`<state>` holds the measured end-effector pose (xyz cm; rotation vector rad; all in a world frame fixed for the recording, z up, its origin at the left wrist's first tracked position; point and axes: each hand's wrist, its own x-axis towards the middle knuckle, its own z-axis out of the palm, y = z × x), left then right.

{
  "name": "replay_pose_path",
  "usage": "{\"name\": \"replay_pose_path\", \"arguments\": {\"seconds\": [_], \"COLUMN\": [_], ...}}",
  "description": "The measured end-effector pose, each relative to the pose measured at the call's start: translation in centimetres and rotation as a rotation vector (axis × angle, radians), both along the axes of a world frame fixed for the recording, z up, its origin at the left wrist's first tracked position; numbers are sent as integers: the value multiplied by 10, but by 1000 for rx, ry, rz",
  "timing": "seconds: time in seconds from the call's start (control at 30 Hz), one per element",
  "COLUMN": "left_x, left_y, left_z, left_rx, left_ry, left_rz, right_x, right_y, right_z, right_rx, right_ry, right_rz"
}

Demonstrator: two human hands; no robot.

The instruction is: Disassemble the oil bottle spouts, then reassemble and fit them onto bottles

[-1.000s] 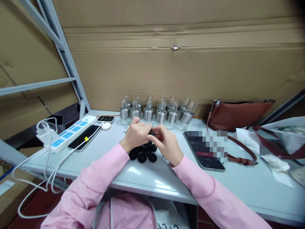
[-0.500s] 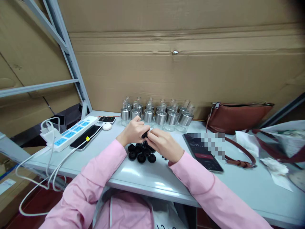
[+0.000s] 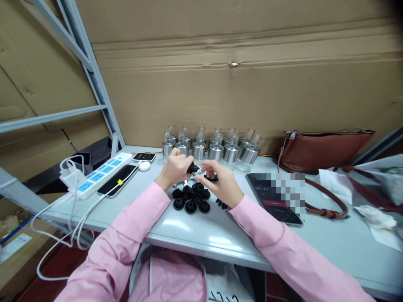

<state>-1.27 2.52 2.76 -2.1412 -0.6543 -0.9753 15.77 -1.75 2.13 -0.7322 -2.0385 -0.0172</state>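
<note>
My left hand (image 3: 176, 168) is closed around a small black cap-like part (image 3: 192, 168), its end sticking out toward the right. Close by on the right, my right hand (image 3: 220, 181) has its thumb and fingers apart, holding nothing I can see. Under and between the hands lies a cluster of round black caps (image 3: 190, 206) on the table. Small shiny clear or metallic pieces (image 3: 185, 183) show behind the caps, partly hidden by my hands. Tiny black parts (image 3: 222, 204) lie beside my right wrist.
Two rows of glass bottles with silver bands (image 3: 215, 152) stand at the back. On the left are a power strip (image 3: 102, 174), a phone (image 3: 118, 180) and white cables. A larger phone (image 3: 270, 199), a brown bag (image 3: 324, 151) and crumpled tissues (image 3: 374, 218) lie to the right.
My hands have moved apart. My right hand has let go of the black part and opened, while my left hand keeps it. More of the pieces behind the caps now show.
</note>
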Motion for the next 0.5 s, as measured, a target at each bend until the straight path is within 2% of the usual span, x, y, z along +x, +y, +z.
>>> {"name": "replay_pose_path", "arguments": {"seconds": [0.07, 0.13, 0.27, 0.4, 0.47, 0.5], "left_x": [2, 4, 6, -6, -21, -30], "left_y": [-4, -8, -8, 5, 14, 19], "left_z": [0, 2, 5, 6, 6, 5], "left_rx": [8, 13, 12, -79, -147, -177], "left_ry": [3, 51, 132, 170, 80, -57], "left_rz": [3, -38, -79, -53, -10, 57], "right_x": [-3, -6, -6, 0, 4, 6], "right_y": [-4, -7, -5, -2, -3, -4], "right_z": [-4, -7, -5, 3, 6, 7], "right_rx": [-124, -130, 43, 299, 382, 393], "right_ry": [73, 84, -4, -220, -265, -242], "right_rz": [-32, -42, 4, 14, 29, 39]}}
